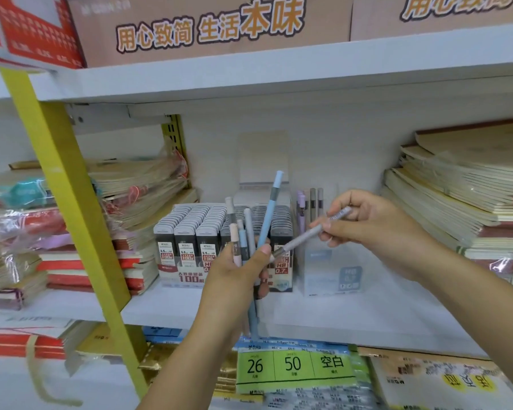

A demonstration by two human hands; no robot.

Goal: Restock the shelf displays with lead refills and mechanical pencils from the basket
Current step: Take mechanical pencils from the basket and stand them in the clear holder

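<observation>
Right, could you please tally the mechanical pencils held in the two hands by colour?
blue pencils: 2, both in the left hand
grey pencils: 3, two in the left hand, one in the right hand
pink pencil: 1, in the left hand
Total: 6, as far as the bunch shows

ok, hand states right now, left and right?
Left hand: closed around a bundle of mechanical pencils.
Right hand: pinching a single grey mechanical pencil.
</observation>
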